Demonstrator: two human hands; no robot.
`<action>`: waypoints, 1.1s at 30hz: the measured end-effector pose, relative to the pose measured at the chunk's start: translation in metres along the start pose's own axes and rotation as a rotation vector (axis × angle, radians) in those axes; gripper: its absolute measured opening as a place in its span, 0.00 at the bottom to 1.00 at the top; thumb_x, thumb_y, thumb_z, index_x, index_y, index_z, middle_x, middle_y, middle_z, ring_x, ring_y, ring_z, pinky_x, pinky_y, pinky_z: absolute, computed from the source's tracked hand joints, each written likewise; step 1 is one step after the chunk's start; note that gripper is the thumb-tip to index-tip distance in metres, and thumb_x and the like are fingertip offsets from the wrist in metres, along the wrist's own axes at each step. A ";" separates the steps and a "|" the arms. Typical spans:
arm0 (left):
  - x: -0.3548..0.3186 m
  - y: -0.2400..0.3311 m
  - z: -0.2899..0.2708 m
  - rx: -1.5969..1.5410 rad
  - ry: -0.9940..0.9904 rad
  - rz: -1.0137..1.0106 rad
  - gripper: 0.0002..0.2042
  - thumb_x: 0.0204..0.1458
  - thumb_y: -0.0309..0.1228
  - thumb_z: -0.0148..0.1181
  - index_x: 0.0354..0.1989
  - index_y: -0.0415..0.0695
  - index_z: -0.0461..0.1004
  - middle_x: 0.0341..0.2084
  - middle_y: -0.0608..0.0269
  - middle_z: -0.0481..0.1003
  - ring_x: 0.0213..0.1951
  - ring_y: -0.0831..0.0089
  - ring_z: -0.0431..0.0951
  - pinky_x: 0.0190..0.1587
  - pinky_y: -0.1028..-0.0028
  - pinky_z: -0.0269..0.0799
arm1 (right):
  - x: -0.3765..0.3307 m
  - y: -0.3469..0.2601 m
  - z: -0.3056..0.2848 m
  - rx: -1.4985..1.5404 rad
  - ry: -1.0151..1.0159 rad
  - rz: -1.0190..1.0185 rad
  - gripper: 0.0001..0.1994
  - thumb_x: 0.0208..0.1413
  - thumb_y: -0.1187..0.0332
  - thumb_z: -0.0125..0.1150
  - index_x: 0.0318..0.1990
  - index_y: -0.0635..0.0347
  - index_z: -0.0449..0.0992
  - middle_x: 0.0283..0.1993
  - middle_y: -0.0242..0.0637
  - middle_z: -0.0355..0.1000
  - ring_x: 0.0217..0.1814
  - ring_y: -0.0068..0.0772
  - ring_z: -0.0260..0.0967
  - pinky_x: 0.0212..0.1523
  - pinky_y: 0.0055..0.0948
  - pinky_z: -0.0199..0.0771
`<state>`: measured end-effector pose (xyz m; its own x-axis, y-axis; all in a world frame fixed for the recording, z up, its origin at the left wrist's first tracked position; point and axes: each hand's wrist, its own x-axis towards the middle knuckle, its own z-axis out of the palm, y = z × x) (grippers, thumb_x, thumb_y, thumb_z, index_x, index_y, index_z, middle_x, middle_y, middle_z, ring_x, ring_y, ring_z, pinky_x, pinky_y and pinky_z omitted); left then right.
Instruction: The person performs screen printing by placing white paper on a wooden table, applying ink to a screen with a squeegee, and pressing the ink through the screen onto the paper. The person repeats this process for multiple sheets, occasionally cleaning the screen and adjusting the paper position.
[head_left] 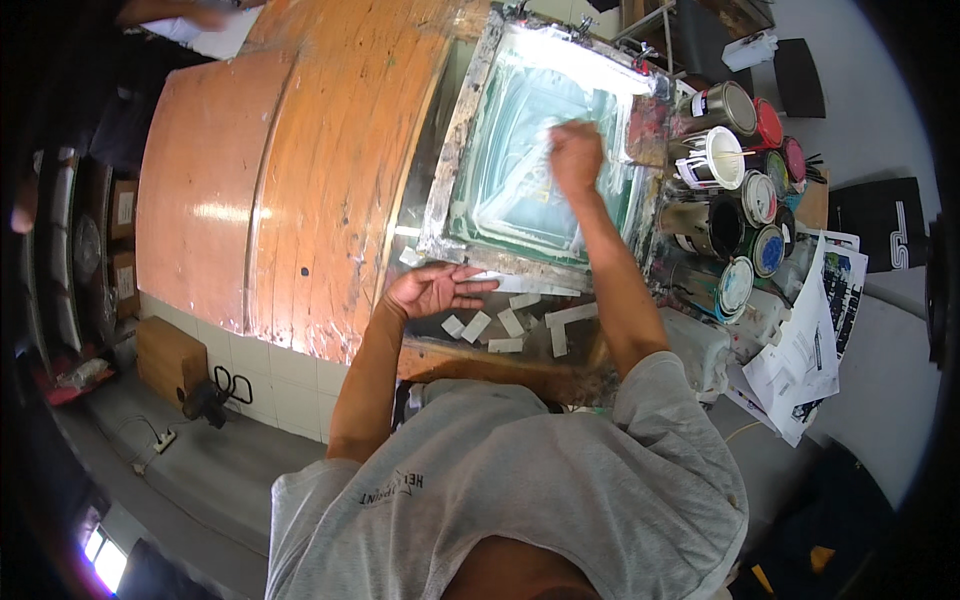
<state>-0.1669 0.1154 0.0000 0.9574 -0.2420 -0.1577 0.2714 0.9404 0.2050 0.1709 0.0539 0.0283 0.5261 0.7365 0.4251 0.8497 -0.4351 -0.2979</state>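
Note:
A screen-printing frame (462, 150) with worn, paint-smeared wooden sides lies in front of me. White ink is smeared across its greenish mesh (520, 185), with a thick white band along the far side. My right hand (577, 158) is closed over the mesh, right of its middle. Whatever its fingers hold, if anything, is hidden; a whitish patch shows beside them. By the frame's near left corner, my left hand (440, 290) is turned palm up, fingers stretched and holding nothing. Several small white strips (510, 322) lie on the surface near that hand.
To the right stand several paint cans (728, 108), one an open white tub (722, 158) with a stick in it. Loose printed papers (795, 360) hang beyond them. A wooden tabletop (330, 180) stretches to the left. Another person's hand (205, 15) shows at the far left.

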 end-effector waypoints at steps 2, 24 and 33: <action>-0.002 -0.006 -0.006 -0.030 0.007 0.026 0.24 0.65 0.44 0.51 0.62 0.40 0.72 0.69 0.54 0.65 0.75 0.48 0.51 0.72 0.47 0.51 | -0.009 -0.037 0.015 0.214 -0.103 -0.237 0.06 0.37 0.79 0.61 0.20 0.53 0.78 0.28 0.36 0.73 0.39 0.42 0.69 0.40 0.39 0.68; -0.002 -0.002 0.004 -0.064 -0.019 0.018 0.22 0.67 0.42 0.49 0.61 0.40 0.73 0.70 0.47 0.61 0.75 0.49 0.51 0.73 0.48 0.50 | -0.015 -0.078 0.005 0.208 -0.276 -0.337 0.05 0.37 0.78 0.62 0.22 0.54 0.77 0.28 0.34 0.69 0.39 0.43 0.66 0.40 0.43 0.69; 0.002 0.005 0.009 0.023 0.022 -0.037 0.20 0.65 0.43 0.51 0.59 0.47 0.76 0.68 0.62 0.66 0.75 0.47 0.50 0.73 0.44 0.47 | 0.007 -0.052 0.007 0.182 -0.135 -0.153 0.04 0.37 0.76 0.62 0.18 0.55 0.75 0.27 0.37 0.71 0.38 0.45 0.68 0.37 0.45 0.68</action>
<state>-0.1632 0.1173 0.0095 0.9442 -0.2712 -0.1870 0.3094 0.9250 0.2205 0.1296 0.0851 0.0410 0.3722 0.8542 0.3630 0.8925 -0.2220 -0.3926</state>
